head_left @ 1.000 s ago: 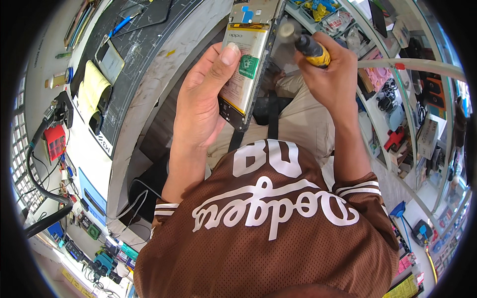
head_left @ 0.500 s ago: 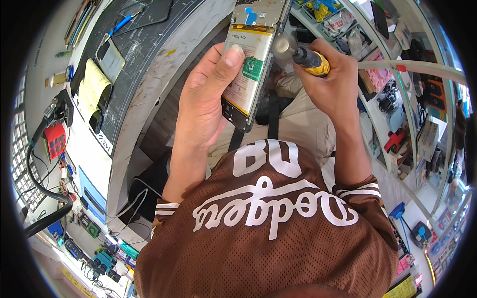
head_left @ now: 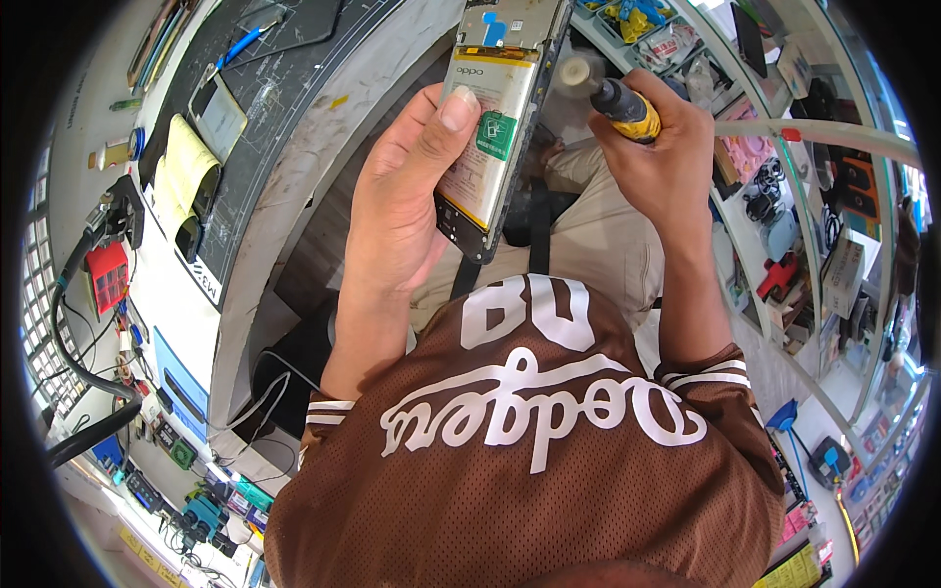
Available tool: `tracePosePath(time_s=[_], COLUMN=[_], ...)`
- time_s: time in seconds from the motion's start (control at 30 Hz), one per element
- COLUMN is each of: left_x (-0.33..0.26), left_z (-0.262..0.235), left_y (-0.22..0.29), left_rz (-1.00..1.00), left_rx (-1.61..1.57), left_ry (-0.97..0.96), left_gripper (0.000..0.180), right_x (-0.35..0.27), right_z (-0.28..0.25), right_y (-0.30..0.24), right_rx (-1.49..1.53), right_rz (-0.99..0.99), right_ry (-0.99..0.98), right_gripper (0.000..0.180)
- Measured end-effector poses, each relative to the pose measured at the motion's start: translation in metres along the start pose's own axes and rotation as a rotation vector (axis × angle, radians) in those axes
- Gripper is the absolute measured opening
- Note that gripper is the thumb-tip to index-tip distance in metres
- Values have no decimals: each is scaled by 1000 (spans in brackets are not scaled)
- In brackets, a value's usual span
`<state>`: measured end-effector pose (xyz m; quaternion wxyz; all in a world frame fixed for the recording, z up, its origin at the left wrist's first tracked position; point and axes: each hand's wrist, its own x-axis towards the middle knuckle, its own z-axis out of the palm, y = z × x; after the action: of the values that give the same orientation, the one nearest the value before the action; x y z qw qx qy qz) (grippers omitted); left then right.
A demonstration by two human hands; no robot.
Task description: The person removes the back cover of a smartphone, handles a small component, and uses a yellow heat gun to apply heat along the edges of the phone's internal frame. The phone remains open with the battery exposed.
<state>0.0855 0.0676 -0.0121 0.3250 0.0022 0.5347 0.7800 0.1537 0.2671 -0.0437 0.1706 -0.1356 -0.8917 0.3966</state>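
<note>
My left hand (head_left: 417, 167) grips an opened smartphone (head_left: 472, 227), its thumb pressed over the battery side. The phone stands tilted, back removed, so its silver battery (head_left: 510, 83) with a green label shows; metal shielding lies above it. My right hand (head_left: 662, 147) is wrapped round a black and yellow rotary tool (head_left: 629, 115). At the tool's tip a round, pale polishing head (head_left: 576, 73) looks blurred. That head is just right of the phone's long edge, with a small gap between them.
On the left runs a workbench with a black mat (head_left: 279, 108), a yellow cloth (head_left: 184, 176), a blue pen (head_left: 245, 44) and a black cable arm (head_left: 74, 304). Shelves of parts and tools (head_left: 774, 225) fill the right. A bin of small bags (head_left: 647, 34) stands at the far right.
My right hand and the rotary tool have moved slightly right and the polishing head has risen a little, away from the phone's edge. My left hand and the phone are nearly unmoved.
</note>
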Motion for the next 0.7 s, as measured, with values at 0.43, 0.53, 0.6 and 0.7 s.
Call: tracePosePath(time_s=[0.43, 0.53, 0.6, 0.7], left_x=[-1, 0, 0, -1], left_z=[4, 3, 3, 6], left_y=[1, 2, 2, 2], left_rz=[-1, -8, -5, -1], left_rx=[-9, 1, 9, 16], left_ry=[12, -6, -4, 0], left_gripper=[43, 43, 43, 41], right_x=[-13, -10, -1, 3], right_z=[0, 1, -2, -4], right_y=[-2, 0, -3, -3], right_rx=[3, 2, 9, -11], right_rz=[20, -34, 22, 36], right_ry=[-81, -24, 6, 29], right_gripper=[18, 17, 16, 16])
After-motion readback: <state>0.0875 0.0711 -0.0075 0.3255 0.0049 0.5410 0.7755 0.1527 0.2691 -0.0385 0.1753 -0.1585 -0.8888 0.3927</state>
